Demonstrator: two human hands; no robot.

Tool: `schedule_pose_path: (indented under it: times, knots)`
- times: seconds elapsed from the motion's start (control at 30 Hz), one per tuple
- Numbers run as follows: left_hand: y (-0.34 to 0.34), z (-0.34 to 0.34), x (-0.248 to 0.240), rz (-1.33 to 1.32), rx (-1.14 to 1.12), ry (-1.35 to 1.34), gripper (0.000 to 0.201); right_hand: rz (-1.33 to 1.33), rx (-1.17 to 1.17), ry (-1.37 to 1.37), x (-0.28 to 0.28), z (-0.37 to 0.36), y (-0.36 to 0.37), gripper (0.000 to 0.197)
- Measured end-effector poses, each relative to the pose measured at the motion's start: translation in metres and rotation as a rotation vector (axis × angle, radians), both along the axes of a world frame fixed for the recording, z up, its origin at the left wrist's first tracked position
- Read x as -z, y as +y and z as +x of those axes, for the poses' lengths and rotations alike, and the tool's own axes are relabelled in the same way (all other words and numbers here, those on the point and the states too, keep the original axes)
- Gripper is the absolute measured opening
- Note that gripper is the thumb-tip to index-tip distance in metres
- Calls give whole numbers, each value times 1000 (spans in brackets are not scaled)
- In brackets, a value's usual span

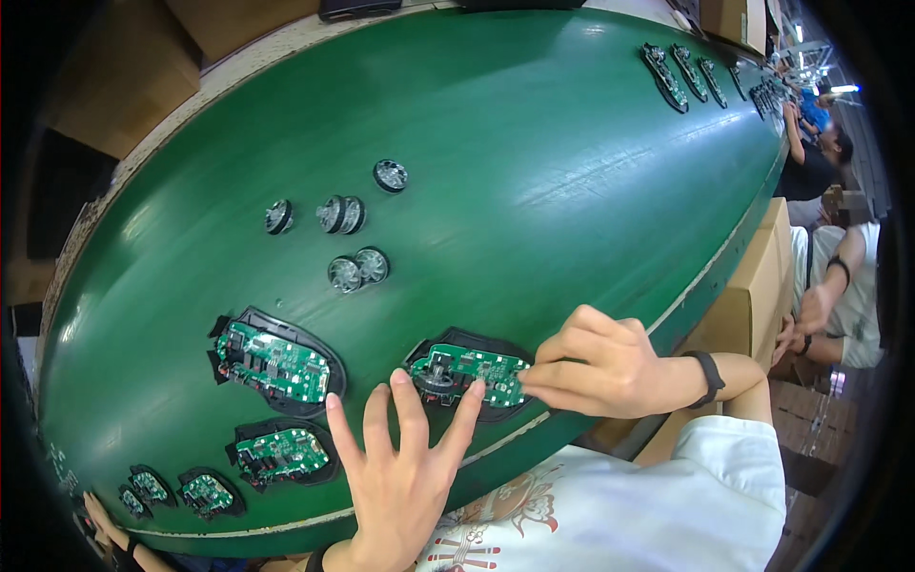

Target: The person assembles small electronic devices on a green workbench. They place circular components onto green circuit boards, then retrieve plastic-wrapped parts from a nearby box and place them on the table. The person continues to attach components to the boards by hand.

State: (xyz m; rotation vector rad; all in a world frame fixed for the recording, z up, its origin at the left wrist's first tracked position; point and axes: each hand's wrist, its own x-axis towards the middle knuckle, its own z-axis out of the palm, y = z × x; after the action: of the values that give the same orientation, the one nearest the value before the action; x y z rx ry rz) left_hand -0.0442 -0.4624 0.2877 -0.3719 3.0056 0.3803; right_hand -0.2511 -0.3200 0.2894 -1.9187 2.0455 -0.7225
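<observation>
In front of me lies a computer mouse base (pixel 496 413), black, with a green circuit board (pixel 488 364) in it. A dark scroll wheel (pixel 436 378) sits at the board's left end. My left hand (pixel 400 477) is spread open; its index and middle fingertips touch the board's left part, while its little finger reaches the edge of another mouse base (pixel 276 362). My right hand (pixel 600 367) pinches at the board's right end; whatever lies between those fingertips is hidden. Beyond them, several loose clear-and-black scroll wheels (pixel 345 275) rest on the green surface.
More mouse bases (pixel 284 453) with boards line the near left edge, beside another person's hand (pixel 100 520). Others (pixel 664 76) lie at the far right. Cardboard boxes (pixel 748 286) stand along the right edge. Other people (pixel 810 167) sit farther along the green table (pixel 534 143).
</observation>
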Motion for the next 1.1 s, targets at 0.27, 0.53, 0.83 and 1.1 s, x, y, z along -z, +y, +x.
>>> schedule_pose_path:
  times: [0.27,0.53,0.83,1.1]
  knots:
    - [1,1,4,-24,5,-23,74,-63,55,-12,17,15,2,26]
    - [3,-3,3,-27,-4,-30,73,-105,38,-59,24,15,1,23]
    - [1,-5,2,15,14,-14,56,-95,-45,-237,26,6,-5,16]
    - [0,-7,1,-21,24,-49,72,-20,-69,-291,17,-1,-7,15]
